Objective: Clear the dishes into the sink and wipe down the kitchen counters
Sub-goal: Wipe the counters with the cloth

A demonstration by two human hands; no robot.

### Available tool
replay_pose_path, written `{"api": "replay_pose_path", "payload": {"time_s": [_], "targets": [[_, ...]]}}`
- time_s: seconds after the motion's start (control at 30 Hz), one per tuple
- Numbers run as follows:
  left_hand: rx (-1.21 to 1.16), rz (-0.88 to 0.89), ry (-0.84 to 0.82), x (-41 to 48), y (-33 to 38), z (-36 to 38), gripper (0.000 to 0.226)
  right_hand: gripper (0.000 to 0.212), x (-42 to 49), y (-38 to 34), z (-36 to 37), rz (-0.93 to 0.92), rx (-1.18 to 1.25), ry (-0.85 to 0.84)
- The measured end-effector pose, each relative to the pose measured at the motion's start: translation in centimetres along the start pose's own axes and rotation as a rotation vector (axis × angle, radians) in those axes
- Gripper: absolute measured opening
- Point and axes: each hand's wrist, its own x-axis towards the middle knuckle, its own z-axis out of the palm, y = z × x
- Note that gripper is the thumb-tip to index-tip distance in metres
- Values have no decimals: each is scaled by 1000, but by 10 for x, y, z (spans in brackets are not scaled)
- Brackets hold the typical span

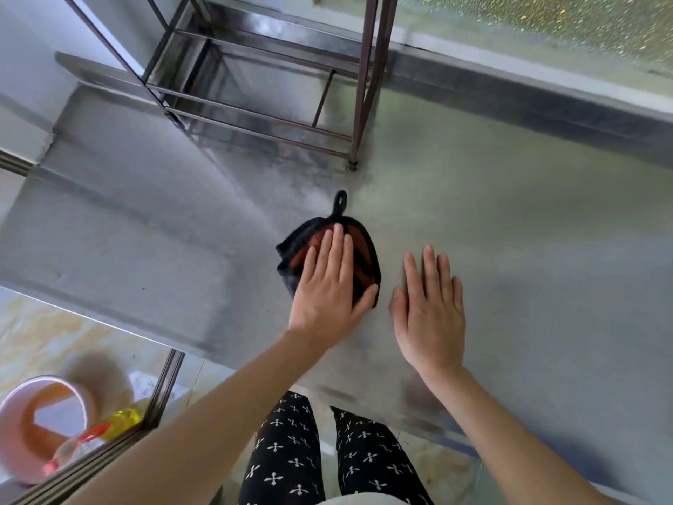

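Left hand presses one black-orange cloth; right hand lies flat on counter.

Matt steel counter, knit cloth

- The left hand is hiding much of the cloth beneath it.
- Beyond that hand, the rack is running off the top edge.
- Far to its left, a bucket is showing blurred.

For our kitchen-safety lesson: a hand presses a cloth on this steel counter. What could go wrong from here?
The left hand presses the cloth with flat fingers, not gripping, so it could slide out. Its loop lies near a foot of the rack; a forward wipe might snag it or nudge the rack.
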Motion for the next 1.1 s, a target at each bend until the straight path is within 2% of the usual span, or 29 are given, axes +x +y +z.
{"api": "replay_pose_path", "payload": {"time_s": [0.07,0.1,0.23,0.3,0.37,0.47,0.53,0.6,0.73,0.8,0.87,0.97,1.03,1.1], "targets": [[40,42,8,-5,-19,-2,79,52,0,0,0,5,9,-3],[48,7,10,-4,-30,-2,80,52,1,-1,0,4,15,-4],[-74,-403,8,-5,-62,-7,82,53,1,0,0,5,35,-12],[-101,-524,20,-23,-53,-7,83,53,1,-1,0,6,44,-10],[-92,-486,12,-51,-32,-3,81,52,2,-1,0,2,45,1],[-27,-252,-50,-90,-11,6,79,49,1,1,1,-15,37,29],[21,-125,-70,-98,-27,7,79,48,1,1,1,-22,37,43],[37,-167,-42,-96,-56,4,79,49,2,2,0,-22,48,32],[-74,-563,-2,-81,-113,-9,86,50,2,0,-2,-4,80,23],[-108,-641,16,-80,-109,-10,86,50,1,0,-3,-7,87,24],[-119,-621,30,-87,-87,-6,82,50,1,-2,-5,16,108,18],[-96,-463,-15,-107,-63,2,78,50,-3,-21,-8,75,157,44],[-72,-368,-29,-111,-75,3,79,50,-8,-48,-10,14,184,37],[-49,-358,2,-106,-103,0,80,51,-15,-80,-10,-99,197,-4]]}}
